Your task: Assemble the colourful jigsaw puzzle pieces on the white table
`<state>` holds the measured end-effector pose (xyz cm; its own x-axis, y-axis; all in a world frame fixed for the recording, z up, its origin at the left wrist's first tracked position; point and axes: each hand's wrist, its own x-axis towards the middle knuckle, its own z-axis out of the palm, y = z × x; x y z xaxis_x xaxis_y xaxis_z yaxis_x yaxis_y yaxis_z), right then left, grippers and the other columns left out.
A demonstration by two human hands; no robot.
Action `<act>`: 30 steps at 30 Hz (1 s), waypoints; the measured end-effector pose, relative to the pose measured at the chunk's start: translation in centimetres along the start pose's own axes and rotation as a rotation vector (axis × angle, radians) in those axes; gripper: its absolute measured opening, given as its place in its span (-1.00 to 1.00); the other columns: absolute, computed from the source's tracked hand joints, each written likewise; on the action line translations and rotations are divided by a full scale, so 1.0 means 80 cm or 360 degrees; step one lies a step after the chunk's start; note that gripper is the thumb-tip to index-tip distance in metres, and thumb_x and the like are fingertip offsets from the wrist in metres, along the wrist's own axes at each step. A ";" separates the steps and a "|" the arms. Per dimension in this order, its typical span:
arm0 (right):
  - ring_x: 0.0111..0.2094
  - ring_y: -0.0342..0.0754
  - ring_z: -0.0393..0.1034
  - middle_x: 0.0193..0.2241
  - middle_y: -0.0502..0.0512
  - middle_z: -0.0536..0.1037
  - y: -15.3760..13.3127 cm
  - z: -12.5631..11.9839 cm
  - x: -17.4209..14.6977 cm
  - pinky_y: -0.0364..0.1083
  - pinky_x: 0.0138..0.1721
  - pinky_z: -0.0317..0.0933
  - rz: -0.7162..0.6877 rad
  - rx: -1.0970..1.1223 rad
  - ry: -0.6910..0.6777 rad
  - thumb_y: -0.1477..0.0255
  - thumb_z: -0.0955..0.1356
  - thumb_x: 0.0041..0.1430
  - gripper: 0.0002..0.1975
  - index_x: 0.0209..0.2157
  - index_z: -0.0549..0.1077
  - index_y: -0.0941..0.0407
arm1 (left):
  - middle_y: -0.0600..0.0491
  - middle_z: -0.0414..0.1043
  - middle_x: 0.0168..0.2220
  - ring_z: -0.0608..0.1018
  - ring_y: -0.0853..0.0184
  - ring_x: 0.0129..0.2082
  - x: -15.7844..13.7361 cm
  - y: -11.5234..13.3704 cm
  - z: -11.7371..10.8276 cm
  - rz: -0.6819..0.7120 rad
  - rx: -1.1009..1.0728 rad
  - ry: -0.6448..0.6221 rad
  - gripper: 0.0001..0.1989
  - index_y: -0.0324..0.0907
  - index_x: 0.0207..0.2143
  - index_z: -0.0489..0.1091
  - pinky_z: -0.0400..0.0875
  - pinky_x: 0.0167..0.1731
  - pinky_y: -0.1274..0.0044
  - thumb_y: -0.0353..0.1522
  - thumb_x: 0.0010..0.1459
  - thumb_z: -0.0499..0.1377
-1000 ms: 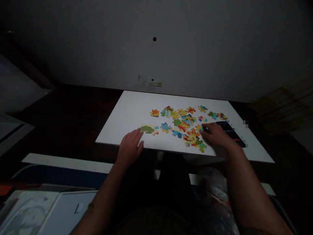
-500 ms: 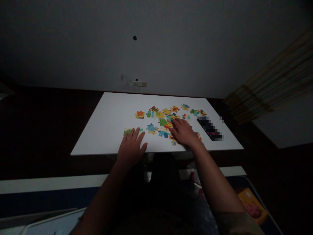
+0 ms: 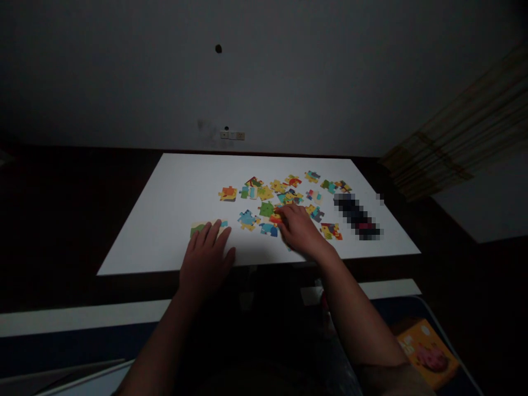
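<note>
My left hand (image 3: 206, 256) lies flat with fingers spread over a pale green and blue puzzle section (image 3: 199, 226) near the table's front edge, partly hiding it. My right hand (image 3: 300, 231) is curled, its thumb and fingertips closed around the edge of an orange-red puzzle piece (image 3: 275, 218). Just beyond that piece sits a green puzzle piece (image 3: 266, 209). A blue whale-like piece (image 3: 269, 229) and a light blue piece (image 3: 248, 220) lie to its left. Under my right palm another piece is mostly hidden.
Several loose puzzle pieces are scattered over the white table (image 3: 157, 209), including an orange one (image 3: 228, 193) and a red-yellow one (image 3: 331, 231). A dark blurred-out object (image 3: 357, 216) lies at the right. An orange box (image 3: 429, 352) rests at the lower right, below the table.
My right hand has drawn its fingers in and shifted slightly left, closing on the orange-red piece. A red-yellow piece at its right is now uncovered. The view has shifted a little.
</note>
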<state>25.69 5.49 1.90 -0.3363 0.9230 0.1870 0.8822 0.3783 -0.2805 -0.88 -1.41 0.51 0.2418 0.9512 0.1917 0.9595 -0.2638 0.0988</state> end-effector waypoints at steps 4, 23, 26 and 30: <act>0.07 0.05 0.27 0.01 0.16 0.40 0.000 -0.011 0.002 0.01 0.10 0.21 0.0003 0.0177 -0.0029 0.50 0.22 0.19 -0.57 0.10 0.27 0.00 | -0.08 0.07 0.32 0.12 -0.01 0.31 0.001 0.000 0.001 0.0007 -0.0002 0.0003 -0.52 -0.14 0.20 0.21 0.08 0.21 0.09 -0.21 0.27 0.00; 0.01 0.14 0.35 -0.03 0.27 0.47 0.110 -0.022 0.032 0.06 0.08 0.21 0.0452 -0.0035 0.0091 0.38 0.21 0.21 -0.63 -0.01 0.47 0.10 | -0.05 0.07 0.32 0.11 0.00 0.32 0.002 -0.004 0.011 -0.0002 -0.0018 0.0032 -0.51 -0.06 0.21 0.17 0.11 0.22 0.06 -0.23 0.24 0.04; -0.03 0.13 0.36 -0.05 0.27 0.46 0.102 -0.014 0.041 0.06 0.04 0.24 0.0420 -0.0050 0.0099 0.35 0.20 0.23 -0.64 -0.01 0.46 0.09 | -0.04 0.05 0.33 0.10 0.01 0.32 0.002 -0.005 0.011 -0.0001 -0.0020 0.0011 -0.50 -0.06 0.22 0.16 0.11 0.23 0.06 -0.23 0.24 0.03; -0.08 0.18 0.36 -0.11 0.27 0.48 0.098 -0.016 0.046 0.13 -0.02 0.24 0.0427 -0.0208 0.0020 0.29 0.21 0.24 -0.67 -0.05 0.47 0.04 | -0.02 0.04 0.33 0.08 0.02 0.33 0.002 -0.006 0.011 -0.0002 -0.0050 0.0004 -0.51 -0.03 0.22 0.15 0.09 0.24 0.05 -0.22 0.24 0.03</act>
<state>31.83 11.76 1.60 -0.0820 0.9875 0.1343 0.9742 0.1079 -0.1982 -1.18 -0.96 -0.35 0.2402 0.9512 0.1939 0.9548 -0.2675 0.1297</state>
